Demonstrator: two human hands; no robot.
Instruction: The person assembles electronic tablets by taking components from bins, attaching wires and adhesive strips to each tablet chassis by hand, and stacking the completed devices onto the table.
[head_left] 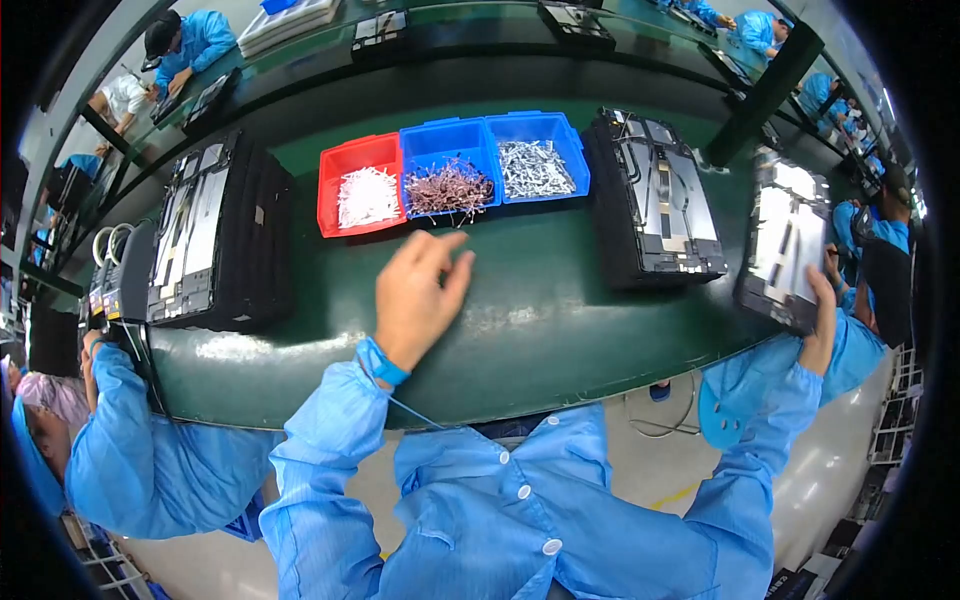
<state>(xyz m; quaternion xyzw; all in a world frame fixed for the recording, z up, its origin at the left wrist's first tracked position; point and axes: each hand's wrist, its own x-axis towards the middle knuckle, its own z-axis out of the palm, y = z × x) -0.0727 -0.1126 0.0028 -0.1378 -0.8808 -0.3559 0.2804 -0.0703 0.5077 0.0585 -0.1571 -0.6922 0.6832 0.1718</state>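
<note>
My left hand [415, 300], with a blue band at the wrist, hovers over the green tabletop just nearer than the small parts bins. Its thumb and forefinger are apart, and nothing shows between them. Far to the right, my right hand [822, 322] grips the near right edge of a flat electronic device [787, 235] with bare silver plates and black strips. This device looks tilted and slightly blurred. A red bin [326, 205] holds white pieces, a blue bin [428, 138] brownish-red pin-like pieces, and another blue bin [525, 124] silvery pieces.
Stacks of similar devices stand on the green table [480, 350], one at the left [190, 235] and one right of the bins [665, 195]. A dark post [765, 95] rises behind. Co-workers sit close at left [150, 440] and right [865, 320]; others work beyond.
</note>
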